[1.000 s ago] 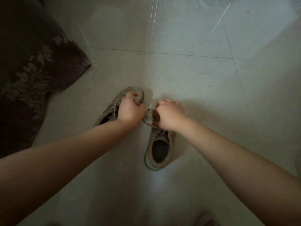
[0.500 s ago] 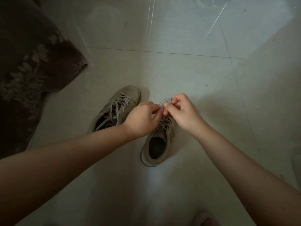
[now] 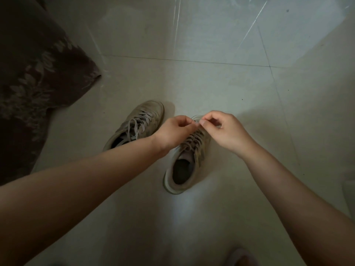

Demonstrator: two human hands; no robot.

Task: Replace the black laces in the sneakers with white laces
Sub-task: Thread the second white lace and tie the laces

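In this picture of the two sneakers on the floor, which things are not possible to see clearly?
Head view:
- Toe of the nearer grey low-top sneaker: covered by both hands.
- What the left hand and right hand pinch: hidden inside each grip, too small to see.
- Lace colour on the farther grey sneaker: dim light, unclear.
- Dark leaf-patterned cloth: cut off by the left edge.
- Reddish object: cut off by the bottom edge.

Dark leaf-patterned rug point(image 3: 32, 77) at left, pale glossy floor tiles point(image 3: 211, 83) with thin grout lines
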